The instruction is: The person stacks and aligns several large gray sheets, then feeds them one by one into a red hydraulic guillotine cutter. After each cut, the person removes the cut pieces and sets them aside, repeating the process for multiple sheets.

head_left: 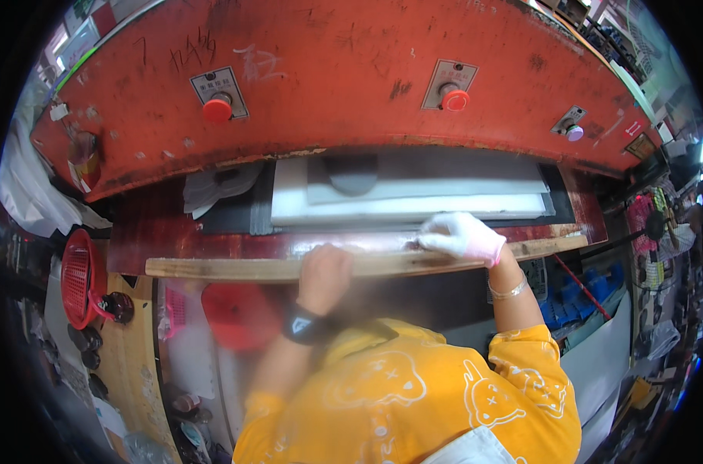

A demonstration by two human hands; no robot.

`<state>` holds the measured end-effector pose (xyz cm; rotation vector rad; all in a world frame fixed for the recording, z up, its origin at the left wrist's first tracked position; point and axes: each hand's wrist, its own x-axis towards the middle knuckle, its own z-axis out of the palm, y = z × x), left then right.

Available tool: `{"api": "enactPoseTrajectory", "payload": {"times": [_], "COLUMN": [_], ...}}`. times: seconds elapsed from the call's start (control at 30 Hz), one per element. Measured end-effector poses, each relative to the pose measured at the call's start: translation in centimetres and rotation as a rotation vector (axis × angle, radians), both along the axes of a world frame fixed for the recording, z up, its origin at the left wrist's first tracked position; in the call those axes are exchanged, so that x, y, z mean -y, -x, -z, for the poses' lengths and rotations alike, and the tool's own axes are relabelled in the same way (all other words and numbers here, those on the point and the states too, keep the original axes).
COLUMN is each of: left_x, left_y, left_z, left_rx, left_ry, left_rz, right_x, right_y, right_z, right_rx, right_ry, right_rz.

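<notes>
My bare left hand [324, 277], with a black band at the wrist, is at the wooden edge strip [228, 269] of the dark red bench; its fingers are smeared by motion. My right hand [466, 238] wears a white glove with a pink cuff. Its fingers curl together over the bench top just behind the strip, and what they may hold is too small to make out. Behind both hands lies a stack of white sheets [413, 207] on a black board [235, 216]. A round grey shape [351, 174] shows blurred on top of the sheets.
A red machine front [328, 85] spans the far side, with two red push buttons [217, 108] [455, 99] and a small pale knob [574, 132]. Loose white pieces [216, 188] lie left of the stack. A red basket [81, 278] is at left, blue bins [579, 301] at right.
</notes>
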<state>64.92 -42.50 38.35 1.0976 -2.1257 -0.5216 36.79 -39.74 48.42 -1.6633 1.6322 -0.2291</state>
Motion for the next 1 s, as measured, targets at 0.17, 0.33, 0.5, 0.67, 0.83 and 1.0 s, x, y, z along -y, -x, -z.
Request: {"api": "enactPoseTrajectory", "payload": {"times": [0.17, 0.33, 0.5, 0.67, 0.83, 1.0], "left_x": [-3.3, -3.7, -5.7, -9.1, -10.2, -10.1], "left_y": [-1.6, -2.5, -3.2, -4.2, -4.6, -4.5], "left_z": [-2.2, -3.6, -3.0, -2.1, -1.6, -1.4], "left_rx": [0.039, -0.278, 0.097, -0.03, -0.045, -0.025], "left_ry": [-0.241, 0.14, 0.04, 0.068, 0.084, 0.086], "left_rz": [0.126, -0.041, 0.02, 0.001, -0.011, -0.003], "right_x": [5.4, 8.5, 6.3, 2.7, 0.4, -0.3], "right_y": [-7.1, -15.2, -17.3, -15.0, -9.9, -8.9], "right_z": [1.1, 1.6, 1.0, 0.6, -0.1, 0.3], "right_rx": [-0.265, -0.458, -0.473, -0.218, -0.286, -0.585], "right_ry": [0.614, 0.367, 0.284, 0.327, 0.328, 0.244], "right_rz": [0.121, 0.173, 0.141, 0.159, 0.302, 0.335]}}
